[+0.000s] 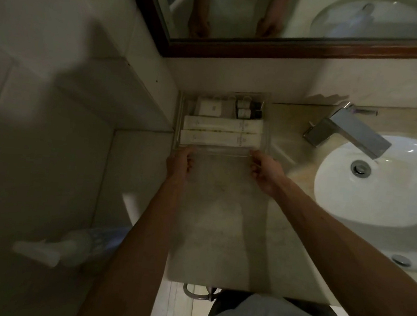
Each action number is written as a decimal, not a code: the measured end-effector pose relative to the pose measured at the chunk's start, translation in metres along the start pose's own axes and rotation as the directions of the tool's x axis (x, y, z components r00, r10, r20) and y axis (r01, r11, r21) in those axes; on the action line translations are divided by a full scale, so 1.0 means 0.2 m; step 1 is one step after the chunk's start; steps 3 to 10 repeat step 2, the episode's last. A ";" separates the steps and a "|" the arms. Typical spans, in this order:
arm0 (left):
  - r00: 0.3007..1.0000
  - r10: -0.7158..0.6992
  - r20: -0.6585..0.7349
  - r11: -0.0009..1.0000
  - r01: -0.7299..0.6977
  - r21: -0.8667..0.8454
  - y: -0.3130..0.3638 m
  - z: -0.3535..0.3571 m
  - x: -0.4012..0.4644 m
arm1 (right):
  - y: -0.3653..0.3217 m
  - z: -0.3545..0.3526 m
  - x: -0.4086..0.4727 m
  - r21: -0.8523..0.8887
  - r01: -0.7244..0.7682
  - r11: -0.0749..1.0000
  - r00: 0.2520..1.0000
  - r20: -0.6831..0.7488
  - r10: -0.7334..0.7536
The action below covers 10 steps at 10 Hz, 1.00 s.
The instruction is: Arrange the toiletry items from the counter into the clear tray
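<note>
The clear tray (266,124) stands on the marble counter against the back wall, left of the sink. Inside it two long white boxes (222,124) lie side by side across the front, a small white box (210,108) sits behind them at the left, and small dark bottles (244,110) stand at the back right. My left hand (180,161) holds the tray's near left corner. My right hand (264,169) grips the near right corner. Both hands have fingers curled on the front rim.
A chrome tap (346,132) and a white basin (385,181) lie to the right. A framed mirror (265,45) hangs above the tray. A tiled ledge (121,92) is at the left, with a pump bottle (64,245) low on the left.
</note>
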<state>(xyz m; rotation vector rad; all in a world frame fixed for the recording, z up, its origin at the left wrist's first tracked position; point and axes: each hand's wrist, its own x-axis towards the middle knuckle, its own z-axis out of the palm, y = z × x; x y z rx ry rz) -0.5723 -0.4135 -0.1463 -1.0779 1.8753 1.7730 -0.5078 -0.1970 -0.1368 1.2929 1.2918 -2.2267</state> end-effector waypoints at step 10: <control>1.000 0.003 0.024 0.984 -0.008 0.175 -0.02 0.00 -0.11 | -0.02 -0.09 -0.06 -0.251 0.034 0.967 0.999 0.009 -0.033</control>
